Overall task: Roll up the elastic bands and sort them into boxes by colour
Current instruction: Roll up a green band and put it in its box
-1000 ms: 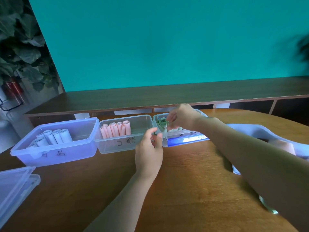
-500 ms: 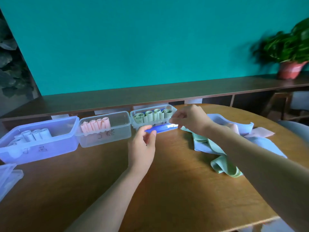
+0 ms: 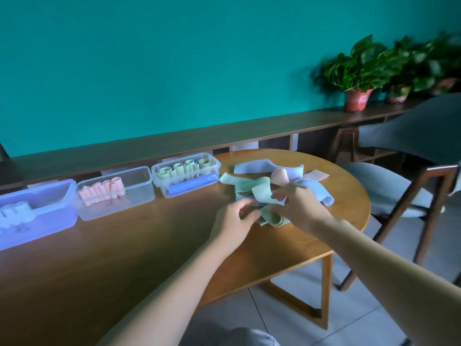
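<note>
Item one: your left hand point(image 3: 233, 221) is resting at the near left edge of the band pile point(image 3: 269, 186), fingers curled, with thumb and forefinger closing toward a green band point(image 3: 270, 217); whether they are actually pinching it you cannot tell from here, as the fingertips are hiding the contact. Item two: your right hand point(image 3: 299, 208) is lying over the same green band from the right, fingers bent and spread, the fingertips touching the fold of band that is sticking up between your two hands. The band's bunched end is lying on the table point(image 3: 149, 245) directly under and between both sets of fingers. Item three: the loose pile is sitting on the table's round end, just beyond your hands, and is holding green, blue and pink bands tangled together, with one long blue band point(image 3: 264, 167) lying along the far side. Item four: three boxes are standing in a row along the far edge, left of the pile. The green box point(image 3: 185, 174), nearest the pile, is holding upright green rolls. The pink box point(image 3: 117, 193), in the middle, is holding pink rolls at its left end. The blue box point(image 3: 37, 213), leftmost, is holding pale rolls. Item five: a chair point(image 3: 404, 186) is standing to the right of the table, and potted plants point(image 3: 359, 71) are sitting on the shelf against the teal wall.
</note>
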Motion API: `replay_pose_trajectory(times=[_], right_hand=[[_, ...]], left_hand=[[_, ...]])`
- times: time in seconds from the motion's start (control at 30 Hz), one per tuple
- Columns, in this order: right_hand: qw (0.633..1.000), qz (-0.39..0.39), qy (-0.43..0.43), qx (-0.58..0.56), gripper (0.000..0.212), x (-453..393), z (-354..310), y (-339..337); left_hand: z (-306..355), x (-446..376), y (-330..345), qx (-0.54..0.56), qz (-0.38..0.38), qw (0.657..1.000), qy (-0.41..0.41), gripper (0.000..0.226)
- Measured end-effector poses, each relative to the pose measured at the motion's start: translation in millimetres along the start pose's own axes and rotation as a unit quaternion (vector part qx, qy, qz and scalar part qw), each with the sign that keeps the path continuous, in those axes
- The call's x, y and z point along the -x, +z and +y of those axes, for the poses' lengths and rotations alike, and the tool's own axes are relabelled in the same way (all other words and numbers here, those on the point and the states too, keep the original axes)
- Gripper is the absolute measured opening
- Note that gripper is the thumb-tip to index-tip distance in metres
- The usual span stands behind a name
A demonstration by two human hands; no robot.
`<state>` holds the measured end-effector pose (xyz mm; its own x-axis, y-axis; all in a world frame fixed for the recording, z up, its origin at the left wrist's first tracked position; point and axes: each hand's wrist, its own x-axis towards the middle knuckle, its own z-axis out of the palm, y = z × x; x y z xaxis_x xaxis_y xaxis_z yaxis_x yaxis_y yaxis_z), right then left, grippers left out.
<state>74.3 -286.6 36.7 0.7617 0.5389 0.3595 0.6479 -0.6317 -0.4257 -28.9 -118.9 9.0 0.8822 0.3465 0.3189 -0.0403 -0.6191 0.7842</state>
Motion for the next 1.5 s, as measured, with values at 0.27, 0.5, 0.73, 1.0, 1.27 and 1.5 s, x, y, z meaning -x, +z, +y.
replay_pose_trajectory(times=[0.27, 0.5, 0.73, 1.0, 1.27, 1.5], right_hand=[[0.997, -0.007, 0.041, -0.066, 0.019, 19, 4, -4], [0.983, -0.021, 0.056, -0.175, 0.019, 22, -27, -6], [0.984, -0.059, -0.03, -0.167, 0.018, 31, -69, 12], [0.974, -0.103, -0.08, -0.183, 0.011, 37, -110, 40], [0.958, -0.226, -0.129, -0.118, 0.046, 42, -149, 74], [0.935, -0.27, -0.224, 0.048, 0.1, 40, -182, 108]], left_hand=[[10, 2, 11, 0.01, 0.017, 0.998, -0.068, 0.011], [8, 34, -36, -0.028, 0.083, 0.994, -0.058, 0.006], [-15, 77, -122, -0.106, 0.131, 0.976, -0.139, 0.011], [-50, 126, -207, -0.103, 0.086, 0.963, -0.235, 0.012], [-57, 159, -251, -0.064, 0.037, 0.947, -0.314, 0.018], [-65, 185, -275, -0.043, 0.057, 0.942, -0.328, 0.018]])
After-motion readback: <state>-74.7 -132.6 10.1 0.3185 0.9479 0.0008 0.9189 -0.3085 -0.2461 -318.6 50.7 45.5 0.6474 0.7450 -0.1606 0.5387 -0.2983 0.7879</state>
